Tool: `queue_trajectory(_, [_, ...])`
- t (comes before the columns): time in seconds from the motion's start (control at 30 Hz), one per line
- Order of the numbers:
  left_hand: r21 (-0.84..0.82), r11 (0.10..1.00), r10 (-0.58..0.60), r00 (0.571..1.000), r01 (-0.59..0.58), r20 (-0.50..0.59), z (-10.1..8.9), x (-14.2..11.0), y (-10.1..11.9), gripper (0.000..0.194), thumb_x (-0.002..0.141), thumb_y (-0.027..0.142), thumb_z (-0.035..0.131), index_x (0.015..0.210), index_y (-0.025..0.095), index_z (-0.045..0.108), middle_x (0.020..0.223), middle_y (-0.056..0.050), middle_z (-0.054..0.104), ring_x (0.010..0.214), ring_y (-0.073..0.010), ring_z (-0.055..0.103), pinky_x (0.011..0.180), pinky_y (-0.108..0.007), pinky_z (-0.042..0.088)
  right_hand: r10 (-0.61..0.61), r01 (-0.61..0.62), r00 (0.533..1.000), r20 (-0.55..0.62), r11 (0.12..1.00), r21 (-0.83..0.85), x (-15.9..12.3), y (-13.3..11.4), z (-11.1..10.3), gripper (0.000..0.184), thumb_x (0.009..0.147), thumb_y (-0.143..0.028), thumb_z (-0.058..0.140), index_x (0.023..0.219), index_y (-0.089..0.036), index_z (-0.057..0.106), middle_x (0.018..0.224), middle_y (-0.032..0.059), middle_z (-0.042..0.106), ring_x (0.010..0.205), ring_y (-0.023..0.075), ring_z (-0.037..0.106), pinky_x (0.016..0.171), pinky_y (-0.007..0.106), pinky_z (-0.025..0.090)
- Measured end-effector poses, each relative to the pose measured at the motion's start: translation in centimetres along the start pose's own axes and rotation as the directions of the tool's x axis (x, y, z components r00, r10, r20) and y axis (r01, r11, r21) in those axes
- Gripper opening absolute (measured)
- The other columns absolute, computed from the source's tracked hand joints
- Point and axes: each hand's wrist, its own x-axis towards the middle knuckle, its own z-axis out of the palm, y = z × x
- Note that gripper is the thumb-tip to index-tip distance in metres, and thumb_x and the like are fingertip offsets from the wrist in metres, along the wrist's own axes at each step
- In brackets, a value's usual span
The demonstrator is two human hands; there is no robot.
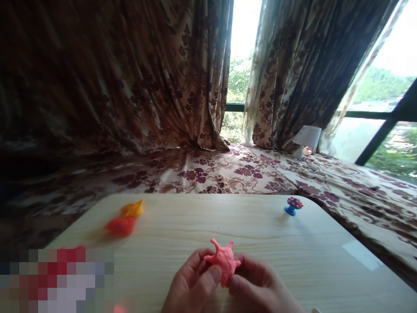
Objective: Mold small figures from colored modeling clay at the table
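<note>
A pink modelling-clay figure (224, 259) with several thin pointed arms sticking out is held up over the near middle of the table. My left hand (194, 278) grips its left side, thumb pressed on the front of the body. On the other side my right hand (259, 280) pinches the lower right of the clay between thumb and fingers. The fingertips behind the figure are partly hidden.
On the pale wooden table (182, 217), an orange-red lump (121, 226) and a yellow lump (133, 208) lie at left. A blue stand with a red-dotted top (293, 205) is at back right. Blurred blocks cover the lower left. A lamp (307, 137) stands beyond.
</note>
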Motion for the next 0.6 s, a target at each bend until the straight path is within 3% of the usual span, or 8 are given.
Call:
queue_trajectory(0.13, [0.058, 0.998, 0.038, 0.999, -0.037, -0.005, -0.2, 0.2, 0.0, 0.024, 0.061, 0.029, 0.074, 0.082, 0.018, 0.066, 0.08, -0.006, 0.07, 0.083, -0.0227, 0.062, 0.084, -0.036, 0.041, 0.009, -0.009, 1.0, -0.005, 0.997, -0.071, -0.5, -0.4, -0.6, 0.035, 0.069, -0.048, 0.066, 0.088, -0.019, 0.066, 0.083, 0.0038, 0.066, 0.078, 0.0188, 0.06, 0.073, 0.028, 0.046])
queue_trajectory(0.3, [0.106, 0.994, -0.03, 0.999, 0.027, 0.029, -0.5, 0.3, -0.1, 0.025, 0.064, 0.032, 0.072, 0.082, 0.015, 0.068, 0.079, -0.006, 0.07, 0.076, -0.0193, 0.061, 0.078, -0.031, 0.043, -0.011, -0.016, 0.986, -0.167, 0.987, -0.157, -1.1, -1.7, -1.3, 0.032, 0.077, -0.046, 0.06, 0.095, -0.02, 0.064, 0.094, 0.0054, 0.065, 0.083, 0.0186, 0.059, 0.077, 0.029, 0.047])
queue_trajectory(0.47, [-0.029, 0.992, -0.12, 0.991, 0.122, 0.053, -0.1, 0.2, -0.4, 0.025, 0.066, 0.028, 0.071, 0.088, 0.016, 0.069, 0.079, -0.005, 0.069, 0.076, -0.0164, 0.061, 0.074, -0.026, 0.044, 0.011, -0.035, 0.988, -0.156, 0.987, -0.157, -1.1, -2.3, -1.0, 0.031, 0.077, -0.047, 0.059, 0.081, -0.017, 0.065, 0.077, 0.0033, 0.065, 0.075, 0.0167, 0.058, 0.07, 0.027, 0.048])
queue_trajectory(0.6, [-0.093, 0.978, -0.185, 0.982, 0.187, 0.033, 0.3, 0.0, -0.1, 0.023, 0.064, 0.024, 0.072, 0.085, 0.016, 0.069, 0.079, -0.004, 0.069, 0.074, -0.0155, 0.061, 0.072, -0.025, 0.046, -0.021, -0.016, 0.984, -0.178, 0.978, -0.206, -1.2, -2.1, -0.9, 0.03, 0.079, -0.046, 0.057, 0.083, -0.018, 0.065, 0.08, 0.0039, 0.065, 0.075, 0.0172, 0.058, 0.07, 0.027, 0.048])
